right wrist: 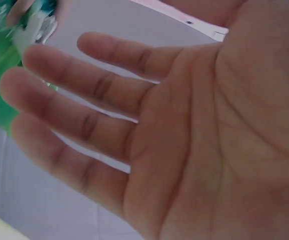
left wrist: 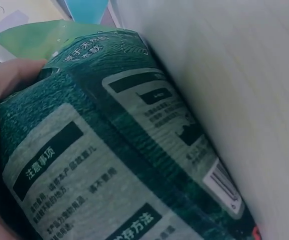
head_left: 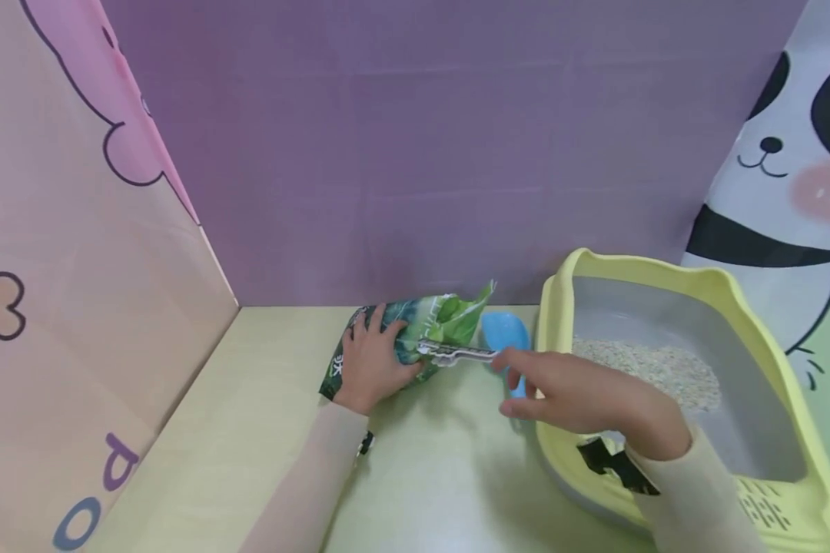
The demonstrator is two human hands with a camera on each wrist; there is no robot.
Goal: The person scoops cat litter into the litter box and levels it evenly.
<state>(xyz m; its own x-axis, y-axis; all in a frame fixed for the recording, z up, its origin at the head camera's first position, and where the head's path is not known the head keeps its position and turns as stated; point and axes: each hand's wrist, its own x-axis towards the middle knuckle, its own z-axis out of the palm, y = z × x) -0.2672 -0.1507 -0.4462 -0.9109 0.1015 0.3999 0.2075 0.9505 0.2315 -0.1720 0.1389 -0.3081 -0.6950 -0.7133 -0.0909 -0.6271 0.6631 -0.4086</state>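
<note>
A green printed cat litter bag (head_left: 422, 319) lies on its side on the table, its green leafy end pointing right. My left hand (head_left: 373, 365) grips it from above, fingers spread over the top and thumb on the near side. Printed panels of the bag (left wrist: 129, 135) fill the left wrist view. A thin black-and-white strip (head_left: 459, 353) reaches from the bag to my right fingertips; whether they touch it is unclear. My right hand (head_left: 574, 392) has loosely extended fingers, and its palm (right wrist: 184, 130) bears nothing in the right wrist view.
To the right stands a yellow-rimmed litter box (head_left: 563, 322) with a grey inside and pale litter (head_left: 657, 369) in it. Between bag and box lies a blue scoop (head_left: 505, 330). A purple wall (head_left: 415, 153) closes off the table's back.
</note>
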